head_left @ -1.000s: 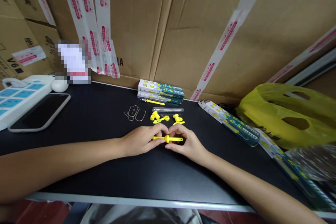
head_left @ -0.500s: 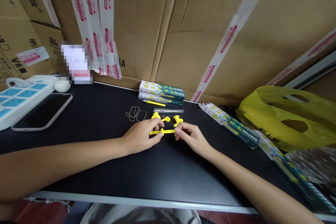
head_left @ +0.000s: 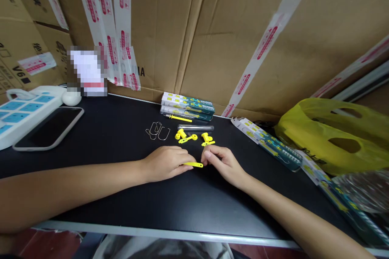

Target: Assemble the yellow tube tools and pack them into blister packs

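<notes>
My left hand [head_left: 170, 163] pinches a slim yellow plastic strip [head_left: 193, 164]; right hand [head_left: 223, 163] curls just beside, grip unclear. I'd steady the strip level.

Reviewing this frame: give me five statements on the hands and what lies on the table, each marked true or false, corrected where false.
1. The left hand holds a yellow stick. True.
2. The phone rests on top of the power strip. False: it lies on the table beside it.
3. The right hand has its fingertips close to the stick's holed end. True.
4. The plastic bag is red. False: it is yellow.
5. The wire hooks lie left of the loose yellow parts. True.
</notes>
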A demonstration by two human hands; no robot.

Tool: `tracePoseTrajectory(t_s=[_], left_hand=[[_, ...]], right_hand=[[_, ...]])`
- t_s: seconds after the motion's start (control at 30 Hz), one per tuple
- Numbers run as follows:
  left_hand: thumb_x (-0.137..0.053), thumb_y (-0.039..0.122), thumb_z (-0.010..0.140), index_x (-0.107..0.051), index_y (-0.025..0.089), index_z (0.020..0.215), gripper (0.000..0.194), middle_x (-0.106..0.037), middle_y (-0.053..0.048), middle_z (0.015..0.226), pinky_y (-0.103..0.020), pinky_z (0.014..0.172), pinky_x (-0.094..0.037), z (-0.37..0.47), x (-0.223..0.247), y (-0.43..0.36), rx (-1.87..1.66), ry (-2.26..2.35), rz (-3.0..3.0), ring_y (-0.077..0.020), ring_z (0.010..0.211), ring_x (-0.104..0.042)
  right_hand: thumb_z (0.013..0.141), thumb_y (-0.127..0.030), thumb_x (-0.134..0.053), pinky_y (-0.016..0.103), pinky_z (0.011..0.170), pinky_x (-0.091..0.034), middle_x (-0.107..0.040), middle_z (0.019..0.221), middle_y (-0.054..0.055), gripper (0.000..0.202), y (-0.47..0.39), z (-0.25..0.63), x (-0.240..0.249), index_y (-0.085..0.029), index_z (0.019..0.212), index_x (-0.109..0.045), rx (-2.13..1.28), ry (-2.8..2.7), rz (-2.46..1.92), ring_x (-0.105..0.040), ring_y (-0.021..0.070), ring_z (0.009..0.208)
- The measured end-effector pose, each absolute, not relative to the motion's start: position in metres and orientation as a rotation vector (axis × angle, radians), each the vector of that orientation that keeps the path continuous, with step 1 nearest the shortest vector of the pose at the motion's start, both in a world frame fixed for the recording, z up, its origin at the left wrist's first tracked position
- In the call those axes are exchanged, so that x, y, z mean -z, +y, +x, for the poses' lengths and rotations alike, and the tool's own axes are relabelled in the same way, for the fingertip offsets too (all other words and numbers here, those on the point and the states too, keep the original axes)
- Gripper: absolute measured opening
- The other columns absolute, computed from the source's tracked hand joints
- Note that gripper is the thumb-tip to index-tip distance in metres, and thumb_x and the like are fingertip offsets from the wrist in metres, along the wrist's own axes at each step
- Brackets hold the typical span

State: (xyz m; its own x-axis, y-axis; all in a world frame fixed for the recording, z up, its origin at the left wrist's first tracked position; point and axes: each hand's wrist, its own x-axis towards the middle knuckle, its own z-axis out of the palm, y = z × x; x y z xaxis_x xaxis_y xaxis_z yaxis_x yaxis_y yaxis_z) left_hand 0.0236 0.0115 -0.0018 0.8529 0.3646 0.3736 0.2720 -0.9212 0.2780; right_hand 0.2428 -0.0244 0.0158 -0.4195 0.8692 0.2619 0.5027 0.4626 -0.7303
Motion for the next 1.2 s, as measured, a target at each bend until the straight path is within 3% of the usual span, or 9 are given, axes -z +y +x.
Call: tracePoseTrajectory(t_s=[0.23,0.33,0.53,0.77,1.2], left_hand=[[-0.044,0.027,0.094,-0.064,0.02,0.106,0.025,-0.071,-0.003,0.091,-0.024,0.075,-0.045,0.025,0.002,0.011,-0.571,0.344,2.83,-0.0161,0.083,-0.063],[-0.044,0.027,0.094,-0.065,0.019,0.104,0.025,-0.071,-0.003,0.09,-0.025,0.077,-0.045,0.025,0.002,0.011,-0.601,0.319,2.84,-0.0169,0.083,-0.064],[-0.046,0.028,0.093,-0.066,0.018,0.102,0.024,-0.071,-0.003,0.088,-0.024,0.071,-0.044,0.026,0.002,0.012,-0.591,0.324,2.831,-0.0161,0.078,-0.064],[-0.047,0.03,0.093,-0.066,0.019,0.102,0.023,-0.071,-0.003,0.087,-0.025,0.07,-0.044,0.026,0.004,0.013,-0.59,0.334,2.828,-0.0164,0.078,-0.063],[-0.048,0.028,0.092,-0.065,0.019,0.1,0.021,-0.071,-0.003,0.088,-0.025,0.072,-0.045,0.027,0.005,0.014,-0.598,0.322,2.809,-0.0166,0.079,-0.064]], right_hand=[[0.091,-0.025,-0.049,0.03,0.068,-0.045,-0.062,0.08,0.005,0.012,0.004,0.249,-0.01,-0.019,0.087,-0.059,-0.124,-2.271,-1.124,-0.056,0.017,0.074],[0.092,-0.025,-0.049,0.032,0.077,-0.045,-0.063,0.095,0.008,0.017,0.017,0.226,-0.016,-0.018,0.101,-0.06,0.126,-2.559,-0.998,-0.055,0.0204,0.088],[0.094,-0.021,-0.043,0.033,0.071,-0.037,-0.06,0.096,0.01,0.023,0.052,0.165,-0.035,-0.015,0.104,-0.062,0.568,-2.79,-0.809,-0.049,0.0218,0.086],[0.091,-0.021,-0.05,0.033,0.072,-0.033,-0.06,0.099,0.011,0.017,0.094,0.133,-0.036,-0.015,0.099,-0.064,0.529,-2.857,-0.895,-0.048,0.0224,0.091],[0.084,-0.007,-0.051,0.029,0.063,-0.035,-0.069,0.092,0.013,0.017,0.096,0.116,-0.062,-0.012,0.091,-0.066,0.454,-3.19,-1.009,-0.062,0.022,0.082]])
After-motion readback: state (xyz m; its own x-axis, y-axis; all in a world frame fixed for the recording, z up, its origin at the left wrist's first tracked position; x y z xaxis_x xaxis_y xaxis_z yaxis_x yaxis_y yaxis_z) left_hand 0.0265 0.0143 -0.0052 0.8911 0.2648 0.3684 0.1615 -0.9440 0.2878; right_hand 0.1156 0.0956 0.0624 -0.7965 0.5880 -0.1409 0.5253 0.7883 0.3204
